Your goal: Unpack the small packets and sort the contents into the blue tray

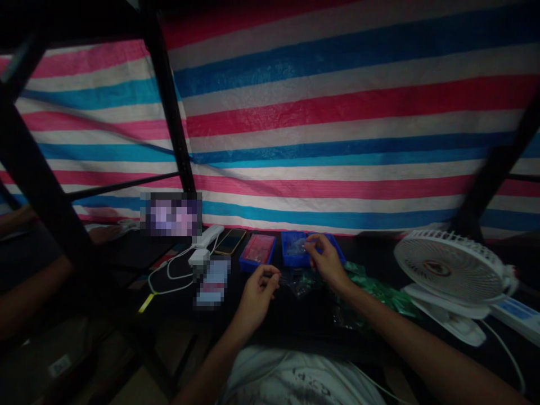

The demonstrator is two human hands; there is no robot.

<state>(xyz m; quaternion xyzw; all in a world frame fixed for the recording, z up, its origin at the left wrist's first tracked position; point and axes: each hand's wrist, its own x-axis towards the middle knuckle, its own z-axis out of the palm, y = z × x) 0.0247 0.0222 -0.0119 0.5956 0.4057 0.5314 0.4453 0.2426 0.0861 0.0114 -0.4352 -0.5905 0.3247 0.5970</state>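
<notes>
My left hand (258,292) is just in front of a blue bin (242,263) with a red tray or lid (259,247) in it. Its thumb and fingers come together in a pinch; whatever they hold is too small and dark to make out. Over the right edge of a second blue bin (291,261), my right hand (325,260) has its fingertips pressed together beside clear plastic pieces (296,247). I cannot tell what is between those fingertips. Clear plastic bags (300,288) lie on the dark table between my hands.
Green plastic (379,292) lies by my right forearm, beside a white fan (447,270). On the left are a phone (230,242), a white charger (199,257) and its cable (169,289). Another person's arm (34,289) is at far left, past a black post (84,236).
</notes>
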